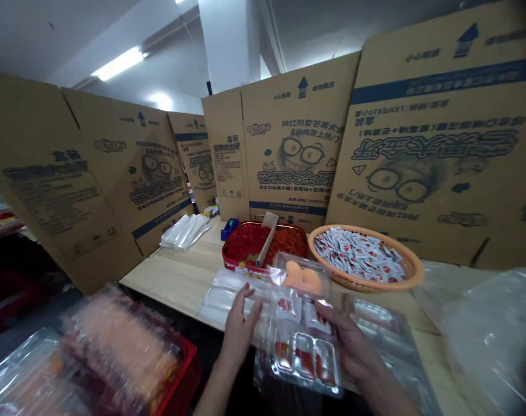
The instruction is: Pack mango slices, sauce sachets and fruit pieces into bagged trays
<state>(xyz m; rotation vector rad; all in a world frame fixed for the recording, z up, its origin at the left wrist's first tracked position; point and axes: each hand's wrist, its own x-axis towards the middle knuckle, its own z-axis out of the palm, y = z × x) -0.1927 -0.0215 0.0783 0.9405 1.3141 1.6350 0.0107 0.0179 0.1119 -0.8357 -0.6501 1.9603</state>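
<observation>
The left hand (242, 325) lies spread against a clear plastic tray (305, 364) holding red-printed sachets (287, 307), while the right hand (353, 344) curls, gripping its right edge.

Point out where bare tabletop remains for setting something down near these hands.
Bare wood lies between the clear plastic sleeves and the red tray, with a narrower strip between the wicker basket and the plastic bag. It is crowded at the left hand and right hand, among clear plastic trays.
</observation>
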